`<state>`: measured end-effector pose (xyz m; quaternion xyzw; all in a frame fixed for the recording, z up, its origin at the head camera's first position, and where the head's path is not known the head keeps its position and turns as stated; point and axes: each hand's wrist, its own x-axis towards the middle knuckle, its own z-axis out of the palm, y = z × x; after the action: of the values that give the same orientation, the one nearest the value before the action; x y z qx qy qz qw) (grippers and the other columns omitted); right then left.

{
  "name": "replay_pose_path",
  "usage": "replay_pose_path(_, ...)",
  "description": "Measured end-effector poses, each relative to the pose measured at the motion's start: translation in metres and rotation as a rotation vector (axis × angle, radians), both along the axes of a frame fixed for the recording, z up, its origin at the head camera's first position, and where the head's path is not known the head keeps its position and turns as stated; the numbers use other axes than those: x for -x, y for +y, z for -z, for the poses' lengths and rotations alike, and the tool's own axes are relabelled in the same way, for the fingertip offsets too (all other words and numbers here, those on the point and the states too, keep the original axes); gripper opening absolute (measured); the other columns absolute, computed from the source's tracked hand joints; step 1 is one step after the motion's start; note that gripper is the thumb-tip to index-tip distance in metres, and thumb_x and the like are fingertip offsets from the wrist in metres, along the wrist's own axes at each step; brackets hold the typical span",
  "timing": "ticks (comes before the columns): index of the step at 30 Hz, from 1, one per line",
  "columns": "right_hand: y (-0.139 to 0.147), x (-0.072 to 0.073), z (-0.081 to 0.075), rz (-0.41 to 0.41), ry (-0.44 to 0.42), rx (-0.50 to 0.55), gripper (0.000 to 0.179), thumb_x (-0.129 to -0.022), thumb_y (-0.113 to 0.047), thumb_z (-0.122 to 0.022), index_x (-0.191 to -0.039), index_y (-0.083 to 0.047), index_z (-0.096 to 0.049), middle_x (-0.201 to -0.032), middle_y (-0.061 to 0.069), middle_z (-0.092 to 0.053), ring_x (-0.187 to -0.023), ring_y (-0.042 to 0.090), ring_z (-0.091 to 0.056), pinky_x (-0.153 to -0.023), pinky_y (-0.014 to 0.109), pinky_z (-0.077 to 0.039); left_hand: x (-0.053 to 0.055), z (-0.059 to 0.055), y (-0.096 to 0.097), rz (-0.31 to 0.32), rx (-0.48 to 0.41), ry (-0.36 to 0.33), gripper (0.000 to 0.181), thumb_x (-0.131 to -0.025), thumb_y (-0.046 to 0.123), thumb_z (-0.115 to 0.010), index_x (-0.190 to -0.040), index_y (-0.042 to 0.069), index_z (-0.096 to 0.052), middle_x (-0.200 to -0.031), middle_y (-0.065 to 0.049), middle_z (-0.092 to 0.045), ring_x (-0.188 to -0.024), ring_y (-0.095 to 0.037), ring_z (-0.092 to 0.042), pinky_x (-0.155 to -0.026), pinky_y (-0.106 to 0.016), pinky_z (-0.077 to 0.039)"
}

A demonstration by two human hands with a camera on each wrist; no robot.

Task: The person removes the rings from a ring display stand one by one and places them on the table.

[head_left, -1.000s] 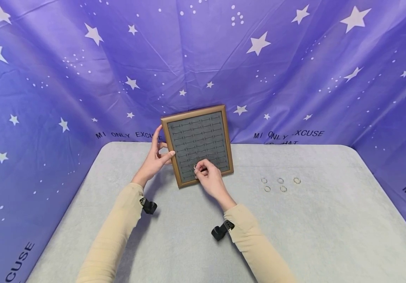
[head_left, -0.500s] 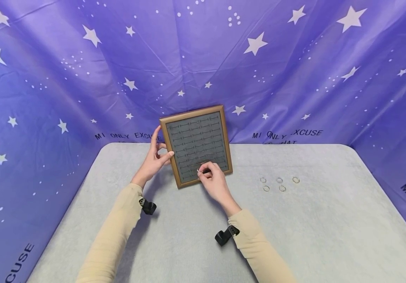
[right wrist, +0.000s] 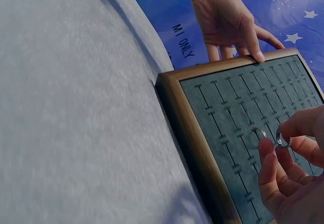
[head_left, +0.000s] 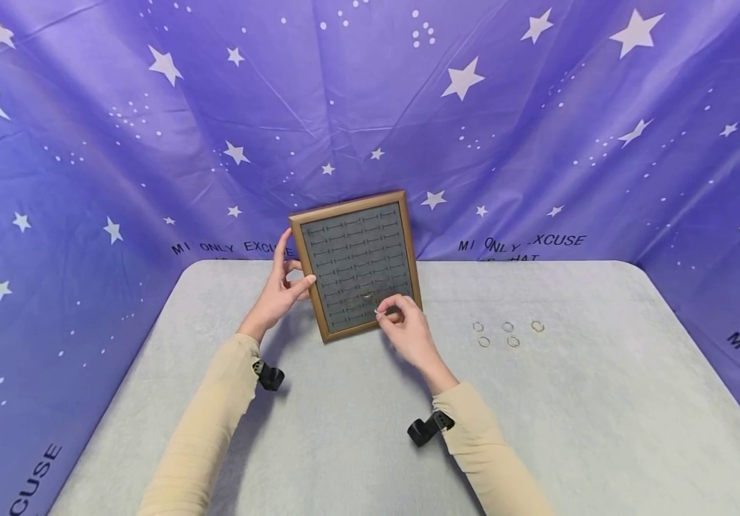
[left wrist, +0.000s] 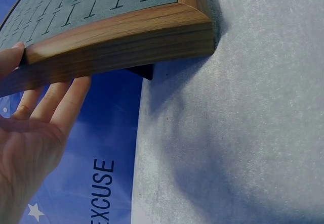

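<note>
A wood-framed ring display board (head_left: 359,258) with dark grey slotted fabric stands tilted at the back of the table. My left hand (head_left: 279,294) holds its left edge, thumb on the front of the frame and fingers behind, as the left wrist view shows. My right hand (head_left: 408,333) is in front of the lower right of the board, pinching a silver ring (right wrist: 284,139) between thumb and fingertips. Another ring (right wrist: 260,133) sits upright in a slot close by, partly sunk in the fabric.
Several loose rings (head_left: 508,327) lie in two rows on the grey table (head_left: 576,416), right of the board. A purple star-printed curtain (head_left: 331,93) hangs close behind the board and along both sides. Each wrist wears a black camera (head_left: 271,377).
My right hand has shifted right across the board's lower part, still pinching a ring. The ring in the slot, hidden earlier, now shows. My left hand keeps its hold on the frame.
</note>
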<state>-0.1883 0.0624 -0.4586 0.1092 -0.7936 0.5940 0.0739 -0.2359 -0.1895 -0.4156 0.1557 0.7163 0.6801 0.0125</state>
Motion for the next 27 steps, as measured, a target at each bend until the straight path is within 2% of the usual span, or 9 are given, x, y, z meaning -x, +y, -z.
replay_pose_path(11,0.027,-0.007,0.001,0.025,-0.022,0.019,0.009,-0.085,0.006,-0.065,-0.090,-0.001,-0.063,-0.100,0.013,-0.057,-0.079,0.021,-0.062,-0.064,0.020,-0.052,0.000,-0.001,0.001,-0.003,0.007,0.006,0.092,-0.094,-0.006,-0.056,-0.156,0.028,0.003,-0.107,-0.017,-0.044,-0.076,-0.021,-0.066,-0.074,-0.038,-0.057)
replay_pose_path(19,0.050,-0.009,0.005,0.057,-0.031,-0.038,0.009,-0.084,0.006,-0.065,-0.091,0.000,-0.063,-0.103,0.014,-0.059,-0.079,0.021,-0.063,-0.063,0.021,-0.051,0.000,-0.002,0.001,-0.020,0.039,0.043,0.092,-0.093,-0.006,-0.057,-0.156,0.026,0.002,-0.106,-0.015,-0.047,-0.083,-0.018,-0.062,-0.072,-0.036,-0.057)
replay_pose_path(27,0.068,-0.012,0.005,0.091,-0.068,-0.056,0.009,-0.085,0.004,-0.065,-0.093,0.000,-0.063,-0.104,0.015,-0.059,-0.074,0.019,-0.061,-0.058,0.022,-0.050,-0.001,-0.002,0.002,-0.021,0.035,0.032,0.092,-0.093,-0.006,-0.057,-0.156,0.026,0.002,-0.106,-0.015,-0.047,-0.082,-0.018,-0.062,-0.074,-0.039,-0.057)
